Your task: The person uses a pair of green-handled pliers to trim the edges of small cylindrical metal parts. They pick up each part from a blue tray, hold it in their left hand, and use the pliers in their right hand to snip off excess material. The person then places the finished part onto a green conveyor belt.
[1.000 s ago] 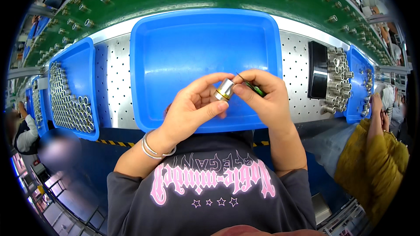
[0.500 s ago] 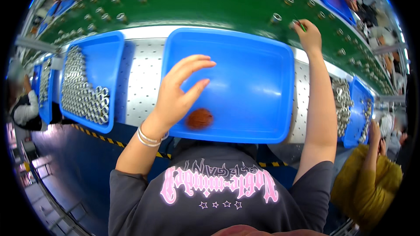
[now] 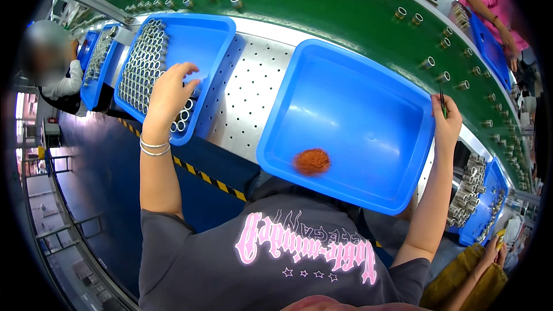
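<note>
Head view: left hand [image 3: 168, 95] over metal tubes [image 3: 144, 63]; right hand [image 3: 446, 124] holds tweezers [image 3: 442, 102].

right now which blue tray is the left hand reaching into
The left hand is in the blue tray of metal tubes on the person's left, not the big middle tray, which holds only an orange-brown clump.

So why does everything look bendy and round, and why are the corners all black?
In the head view the fisheye lens curves straight edges, so the green conveyor and the big blue tray bow toward the rim; black corners lie outside the round image. The person at far left is blurred; the left hand and right hand look sharp.
</note>
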Demonstrator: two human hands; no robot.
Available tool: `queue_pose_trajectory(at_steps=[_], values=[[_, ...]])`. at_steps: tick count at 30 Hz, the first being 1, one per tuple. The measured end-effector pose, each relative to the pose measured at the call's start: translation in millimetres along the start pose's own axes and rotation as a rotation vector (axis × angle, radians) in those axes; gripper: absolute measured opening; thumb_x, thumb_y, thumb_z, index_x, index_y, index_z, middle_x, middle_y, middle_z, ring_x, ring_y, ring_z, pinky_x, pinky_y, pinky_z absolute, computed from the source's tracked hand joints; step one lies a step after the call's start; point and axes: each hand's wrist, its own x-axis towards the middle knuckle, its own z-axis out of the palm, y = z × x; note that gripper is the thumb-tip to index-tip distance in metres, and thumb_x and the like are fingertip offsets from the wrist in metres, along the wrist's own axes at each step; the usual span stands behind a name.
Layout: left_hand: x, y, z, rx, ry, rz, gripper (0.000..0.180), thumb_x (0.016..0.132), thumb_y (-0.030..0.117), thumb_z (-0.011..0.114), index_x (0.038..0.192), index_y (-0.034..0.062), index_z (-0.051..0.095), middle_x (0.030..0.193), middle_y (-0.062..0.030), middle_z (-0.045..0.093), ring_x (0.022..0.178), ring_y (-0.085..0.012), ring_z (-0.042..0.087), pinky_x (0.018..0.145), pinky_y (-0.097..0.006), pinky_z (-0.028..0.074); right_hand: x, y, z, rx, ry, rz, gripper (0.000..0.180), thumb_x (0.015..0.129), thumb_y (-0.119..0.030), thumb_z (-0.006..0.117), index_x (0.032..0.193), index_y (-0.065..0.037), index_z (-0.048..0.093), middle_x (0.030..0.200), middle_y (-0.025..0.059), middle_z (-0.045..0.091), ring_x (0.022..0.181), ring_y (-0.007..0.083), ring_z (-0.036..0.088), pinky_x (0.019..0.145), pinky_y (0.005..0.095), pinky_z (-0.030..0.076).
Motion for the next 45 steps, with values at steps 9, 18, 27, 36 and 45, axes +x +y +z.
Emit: queue_pose_trajectory(at_steps=[9,18,27,36,45], values=[[-5,-6,11,0.204,0.187,0.097,0.019,0.077,0.01,0.062,0.096,0.0043,0.062,0.084,-0.0138,0.063,0.079,-0.0278,0.059,0.078,-0.035,0.046,-40,-42,13,0.175,-0.073,-0.044,0.01,0.083,-0.007,0.062,0.09,0.0,0.062,0.075,-0.0011,0.057,0.064,0.0052,0.048,0.059,0.0171,0.037],[-25,159,23,-1.04,-0.667,0.34,0.035,0.084,0.002,0.056,0.118,0.0027,0.045,0.087,-0.0085,0.061,0.08,-0.013,0.06,0.073,-0.026,0.047,-105,-117,59,0.317,-0.596,-0.098,0.018,0.084,-0.005,0.058,0.102,-0.002,0.059,0.086,0.0079,0.062,0.078,0.0106,0.057,0.07,0.0242,0.046],[-41,206,68,-1.512,-0.918,0.123,0.025,0.092,0.014,0.049,0.114,0.0024,0.046,0.087,-0.0066,0.061,0.08,-0.0102,0.057,0.072,-0.023,0.047,-114,-78,37,0.602,-0.718,0.315,0.017,0.088,-0.018,0.057,0.094,-0.002,0.059,0.075,-0.0004,0.055,0.067,0.0046,0.047,0.058,0.0192,0.038],[-57,213,75,-1.743,-0.965,0.015,0.037,0.089,0.009,0.053,0.123,0.0011,0.044,0.108,-0.0105,0.056,0.093,-0.0148,0.058,0.082,-0.026,0.047,-118,-81,28,0.579,-0.514,0.228,0.011,0.085,-0.008,0.059,0.091,0.001,0.059,0.081,0.0015,0.06,0.072,0.0061,0.053,0.063,0.0195,0.043],[-65,225,74,-1.57,-0.607,0.089,0.049,0.077,-0.004,0.063,0.122,0.0029,0.046,0.101,-0.009,0.057,0.094,-0.0145,0.058,0.082,-0.026,0.048,-122,-80,29,0.386,-0.277,0.088,0.007,0.081,-0.006,0.063,0.084,0.001,0.061,0.077,0.0038,0.062,0.071,0.0053,0.054,0.059,0.0199,0.043]])
